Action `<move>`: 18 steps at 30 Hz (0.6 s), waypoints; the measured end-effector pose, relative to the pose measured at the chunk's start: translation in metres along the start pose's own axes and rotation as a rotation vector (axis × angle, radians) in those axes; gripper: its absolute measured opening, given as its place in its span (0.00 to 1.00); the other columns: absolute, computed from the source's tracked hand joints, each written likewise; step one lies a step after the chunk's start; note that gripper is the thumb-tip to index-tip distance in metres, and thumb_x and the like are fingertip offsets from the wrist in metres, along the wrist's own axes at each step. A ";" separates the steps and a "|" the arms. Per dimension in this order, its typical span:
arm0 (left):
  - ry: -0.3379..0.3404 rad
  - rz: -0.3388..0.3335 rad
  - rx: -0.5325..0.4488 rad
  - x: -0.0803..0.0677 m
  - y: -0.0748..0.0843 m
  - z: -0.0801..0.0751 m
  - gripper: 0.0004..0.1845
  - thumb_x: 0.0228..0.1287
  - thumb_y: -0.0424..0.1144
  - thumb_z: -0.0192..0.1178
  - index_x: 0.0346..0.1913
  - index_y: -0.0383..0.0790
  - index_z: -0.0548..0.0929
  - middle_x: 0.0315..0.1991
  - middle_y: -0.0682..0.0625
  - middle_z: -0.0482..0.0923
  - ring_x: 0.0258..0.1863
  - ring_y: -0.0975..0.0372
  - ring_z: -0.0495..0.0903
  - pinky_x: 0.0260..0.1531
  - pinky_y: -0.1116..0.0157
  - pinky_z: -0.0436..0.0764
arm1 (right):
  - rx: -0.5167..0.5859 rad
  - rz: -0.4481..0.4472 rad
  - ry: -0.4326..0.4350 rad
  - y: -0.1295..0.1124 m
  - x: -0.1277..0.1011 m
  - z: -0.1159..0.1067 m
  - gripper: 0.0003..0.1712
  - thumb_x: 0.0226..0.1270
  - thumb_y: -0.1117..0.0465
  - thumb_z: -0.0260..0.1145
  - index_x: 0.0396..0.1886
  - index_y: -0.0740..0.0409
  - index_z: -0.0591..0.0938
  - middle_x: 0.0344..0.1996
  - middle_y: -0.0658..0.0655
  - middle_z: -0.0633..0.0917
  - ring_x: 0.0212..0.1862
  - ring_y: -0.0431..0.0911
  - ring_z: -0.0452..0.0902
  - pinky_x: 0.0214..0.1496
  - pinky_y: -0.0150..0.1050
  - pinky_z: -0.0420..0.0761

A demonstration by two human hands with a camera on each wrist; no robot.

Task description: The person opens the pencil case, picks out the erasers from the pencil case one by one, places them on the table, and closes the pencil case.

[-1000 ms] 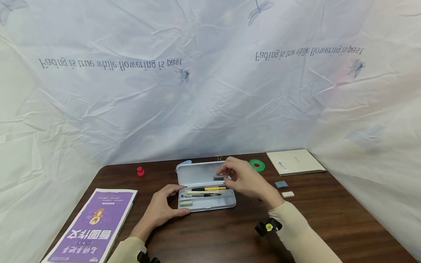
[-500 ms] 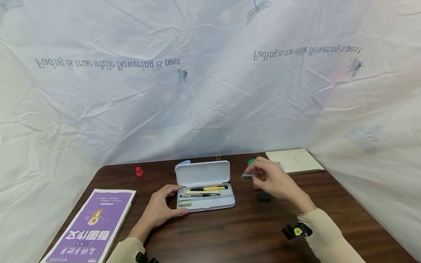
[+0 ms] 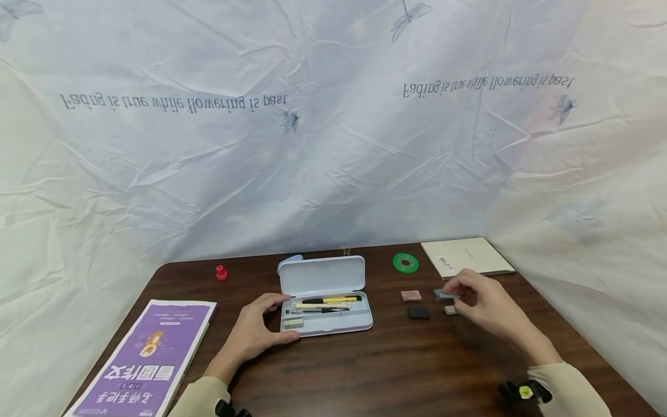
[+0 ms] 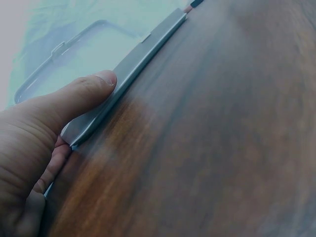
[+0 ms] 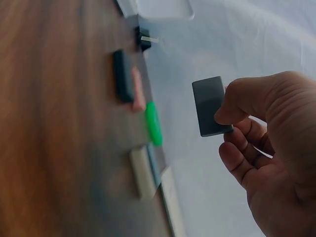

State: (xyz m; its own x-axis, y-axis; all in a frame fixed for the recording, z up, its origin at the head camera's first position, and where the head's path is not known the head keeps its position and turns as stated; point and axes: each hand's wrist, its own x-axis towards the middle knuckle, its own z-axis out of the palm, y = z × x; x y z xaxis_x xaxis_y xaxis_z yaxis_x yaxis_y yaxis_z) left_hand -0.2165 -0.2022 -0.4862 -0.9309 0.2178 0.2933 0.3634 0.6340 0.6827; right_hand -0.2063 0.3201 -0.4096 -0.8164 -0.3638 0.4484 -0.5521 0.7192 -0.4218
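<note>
A pale blue pencil case (image 3: 326,333) lies with its lid raised on the brown table. My left hand (image 3: 253,328) grips its left end, thumb (image 4: 96,89) along the front edge. Inside are several pens and pencils (image 3: 325,299) and a light green eraser (image 3: 293,322). To the right, my right hand (image 3: 490,304) pinches a dark grey eraser (image 5: 210,106) between thumb and fingers, above the table. A white eraser (image 5: 142,173) and a blue eraser (image 5: 153,165) lie close below that hand. A pink eraser (image 3: 411,296) and a black eraser (image 3: 418,313) lie nearer the case.
A green tape roll (image 3: 405,263) and a cream notebook (image 3: 466,258) lie at the back right. On the left are a purple book (image 3: 146,359) and a small red object (image 3: 221,272). Behind the case are a light blue object (image 3: 289,260) and a binder clip (image 3: 347,251).
My right hand has carried the grey eraser rightward from over the pencil case to above the blue and white erasers. The left hand has stayed on the case.
</note>
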 end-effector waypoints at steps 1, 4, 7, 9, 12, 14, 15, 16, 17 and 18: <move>0.000 0.001 0.003 0.000 0.000 0.000 0.45 0.49 0.64 0.89 0.70 0.51 0.87 0.67 0.57 0.85 0.65 0.54 0.85 0.66 0.45 0.85 | -0.006 0.008 0.003 0.003 -0.005 -0.001 0.26 0.62 0.79 0.78 0.45 0.42 0.88 0.43 0.40 0.84 0.40 0.34 0.78 0.39 0.34 0.82; 0.000 -0.004 -0.007 -0.001 0.000 0.000 0.46 0.48 0.62 0.90 0.70 0.50 0.87 0.67 0.57 0.85 0.65 0.54 0.85 0.66 0.45 0.85 | -0.016 0.023 0.010 0.013 -0.016 -0.001 0.26 0.61 0.79 0.78 0.45 0.41 0.88 0.43 0.39 0.85 0.40 0.34 0.78 0.39 0.33 0.81; -0.003 -0.008 -0.006 -0.001 0.001 -0.001 0.46 0.48 0.62 0.90 0.70 0.50 0.87 0.67 0.57 0.85 0.65 0.54 0.85 0.66 0.45 0.85 | -0.015 0.036 0.014 0.021 -0.024 0.000 0.27 0.59 0.79 0.78 0.43 0.40 0.88 0.42 0.39 0.85 0.40 0.37 0.78 0.40 0.32 0.80; -0.009 -0.016 -0.012 0.000 0.001 -0.001 0.46 0.48 0.63 0.90 0.71 0.51 0.87 0.67 0.57 0.84 0.66 0.54 0.85 0.67 0.46 0.85 | -0.017 0.049 0.010 0.026 -0.028 0.002 0.27 0.58 0.79 0.79 0.42 0.40 0.88 0.42 0.39 0.85 0.40 0.38 0.79 0.40 0.32 0.81; -0.018 -0.021 -0.020 0.000 0.000 -0.001 0.47 0.48 0.63 0.89 0.71 0.52 0.86 0.68 0.58 0.84 0.66 0.55 0.84 0.68 0.46 0.84 | -0.022 0.066 -0.002 0.032 -0.033 0.005 0.27 0.57 0.79 0.80 0.41 0.41 0.87 0.41 0.39 0.84 0.40 0.38 0.79 0.40 0.32 0.80; -0.021 -0.018 -0.025 0.001 0.000 0.000 0.47 0.48 0.64 0.89 0.71 0.52 0.86 0.68 0.58 0.84 0.66 0.55 0.84 0.68 0.46 0.84 | -0.027 0.073 -0.006 0.034 -0.035 0.007 0.27 0.56 0.79 0.81 0.40 0.40 0.87 0.41 0.39 0.84 0.40 0.37 0.78 0.39 0.33 0.80; -0.023 -0.016 -0.024 0.001 -0.001 0.000 0.47 0.48 0.64 0.89 0.71 0.51 0.86 0.68 0.58 0.84 0.67 0.55 0.84 0.68 0.46 0.84 | -0.027 0.074 -0.009 0.035 -0.036 0.008 0.27 0.55 0.79 0.81 0.40 0.41 0.87 0.40 0.39 0.84 0.39 0.36 0.78 0.39 0.33 0.80; -0.022 -0.015 -0.024 0.001 -0.001 0.000 0.47 0.48 0.64 0.89 0.71 0.52 0.86 0.68 0.58 0.84 0.66 0.55 0.84 0.68 0.46 0.84 | -0.028 0.073 -0.012 0.036 -0.037 0.009 0.28 0.55 0.79 0.81 0.39 0.41 0.87 0.40 0.40 0.84 0.39 0.36 0.78 0.38 0.33 0.80; -0.021 -0.015 -0.023 0.001 -0.001 0.000 0.47 0.48 0.65 0.89 0.71 0.52 0.86 0.68 0.58 0.84 0.66 0.55 0.84 0.68 0.46 0.84 | -0.029 0.071 -0.015 0.036 -0.037 0.010 0.28 0.55 0.79 0.81 0.39 0.41 0.87 0.40 0.39 0.84 0.39 0.36 0.78 0.38 0.33 0.80; -0.021 -0.017 -0.024 0.001 -0.001 -0.001 0.47 0.48 0.64 0.89 0.71 0.52 0.86 0.68 0.58 0.84 0.66 0.55 0.84 0.68 0.46 0.84 | -0.031 0.069 -0.019 0.036 -0.037 0.010 0.28 0.54 0.79 0.81 0.39 0.40 0.86 0.40 0.39 0.84 0.39 0.35 0.77 0.38 0.34 0.80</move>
State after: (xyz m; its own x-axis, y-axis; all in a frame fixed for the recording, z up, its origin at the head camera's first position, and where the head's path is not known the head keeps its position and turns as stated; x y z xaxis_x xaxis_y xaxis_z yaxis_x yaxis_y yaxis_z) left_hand -0.2176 -0.2032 -0.4862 -0.9374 0.2227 0.2679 0.3483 0.6197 0.7034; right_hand -0.1979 0.3535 -0.4495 -0.8556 -0.3236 0.4041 -0.4892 0.7608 -0.4265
